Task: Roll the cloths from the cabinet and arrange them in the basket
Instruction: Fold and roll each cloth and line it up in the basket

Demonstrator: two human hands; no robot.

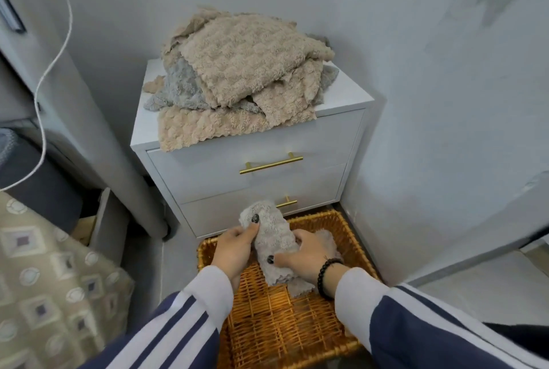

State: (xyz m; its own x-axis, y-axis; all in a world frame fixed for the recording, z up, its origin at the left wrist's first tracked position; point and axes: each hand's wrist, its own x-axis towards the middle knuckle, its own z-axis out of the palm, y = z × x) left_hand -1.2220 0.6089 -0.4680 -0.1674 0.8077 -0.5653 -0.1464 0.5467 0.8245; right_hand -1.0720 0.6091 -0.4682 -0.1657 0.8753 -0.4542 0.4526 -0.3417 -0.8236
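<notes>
A grey fluffy cloth (274,238), partly rolled into a tube, is held over the wicker basket (353,238) on the floor. My left hand (234,249) grips its upper end with the thumb on top. My right hand (306,258) grips its lower part, thumb pressed on the roll. The loose tail of the cloth hangs down onto the basket floor. A pile of beige and grey cloths (237,71) lies on top of the white cabinet (341,98) behind the basket.
The cabinet has two shut drawers with gold handles (271,163). Walls close in at the back and right. A white cable (44,77) hangs at the left, above a patterned fabric (44,279) and dark furniture.
</notes>
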